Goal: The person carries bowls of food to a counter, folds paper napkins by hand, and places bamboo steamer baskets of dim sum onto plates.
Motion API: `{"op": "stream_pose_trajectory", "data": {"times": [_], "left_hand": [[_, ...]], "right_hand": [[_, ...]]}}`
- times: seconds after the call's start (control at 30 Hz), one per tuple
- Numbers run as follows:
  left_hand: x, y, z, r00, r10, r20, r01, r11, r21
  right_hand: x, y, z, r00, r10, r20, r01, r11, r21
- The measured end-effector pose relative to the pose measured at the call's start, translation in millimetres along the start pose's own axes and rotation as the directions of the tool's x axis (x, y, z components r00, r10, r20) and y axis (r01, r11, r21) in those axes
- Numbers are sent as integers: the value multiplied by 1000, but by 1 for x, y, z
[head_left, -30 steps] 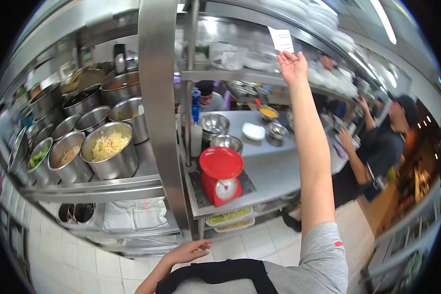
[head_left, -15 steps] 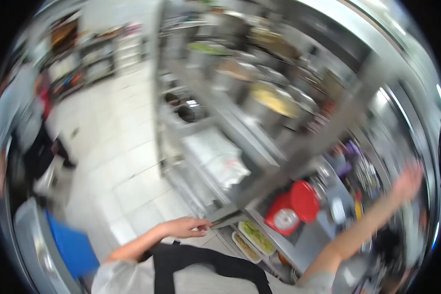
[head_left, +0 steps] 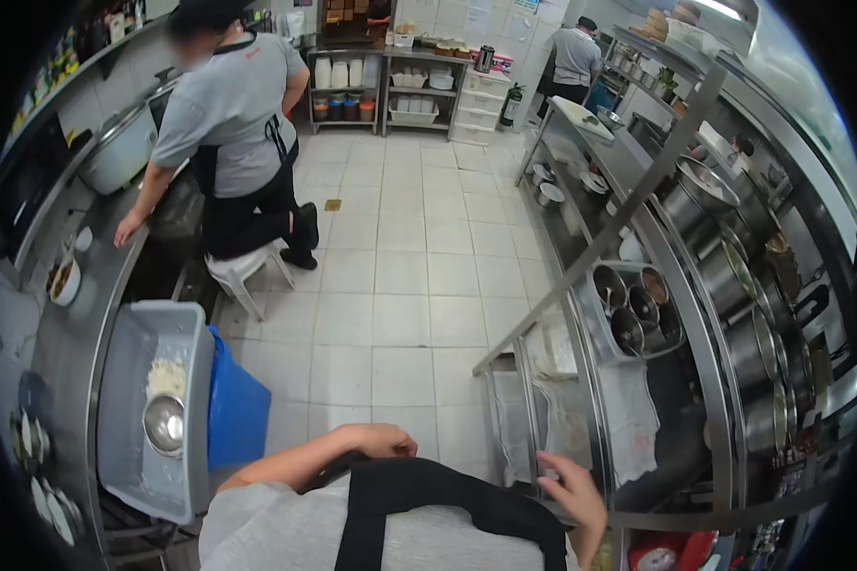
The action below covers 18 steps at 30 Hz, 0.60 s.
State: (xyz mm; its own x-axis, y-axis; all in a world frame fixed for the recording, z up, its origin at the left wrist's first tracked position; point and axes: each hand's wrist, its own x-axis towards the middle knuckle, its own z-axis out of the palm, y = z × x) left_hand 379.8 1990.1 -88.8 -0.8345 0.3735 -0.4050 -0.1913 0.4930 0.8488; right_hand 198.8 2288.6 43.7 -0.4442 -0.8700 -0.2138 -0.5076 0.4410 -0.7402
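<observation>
My left hand is in front of my apron, its fingers curled together with nothing seen in them. To the right, my right hand has its thumb and fingers apart and is empty. It is beside the metal shelf rack, close to the folded white cloths on a lower shelf. Above those cloths stands a container of round metal pots. Large steel pots line the upper shelf. Part of the red scale shows at the bottom edge.
At the left, a co-worker leans over the steel counter, one knee on a white stool. Nearer are a grey tub with a metal bowl and a blue bin. Another person stands at the back right.
The view has swung left from the scale and pots to the aisle. My right hand has come down from the raised reach at the paper slip, and my left hand's fingers have curled in.
</observation>
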Motion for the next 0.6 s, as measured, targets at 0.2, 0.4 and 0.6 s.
{"op": "stream_pose_trajectory", "data": {"times": [0.2, 0.4, 0.6], "left_hand": [[-8, -44, -73, 996, 50, 74, -48, 998, -29], [17, -99, -163, 997, -32, 65, 39, 993, -114], [34, -139, -323, 948, -176, -266, 108, 962, -252]], "right_hand": [[151, -21, 24, 940, -184, 289, 150, 979, 135], [289, 5, -29, 985, -94, 144, 104, 992, -65], [501, 9, -71, 976, -200, 86, 215, 947, -240]]}}
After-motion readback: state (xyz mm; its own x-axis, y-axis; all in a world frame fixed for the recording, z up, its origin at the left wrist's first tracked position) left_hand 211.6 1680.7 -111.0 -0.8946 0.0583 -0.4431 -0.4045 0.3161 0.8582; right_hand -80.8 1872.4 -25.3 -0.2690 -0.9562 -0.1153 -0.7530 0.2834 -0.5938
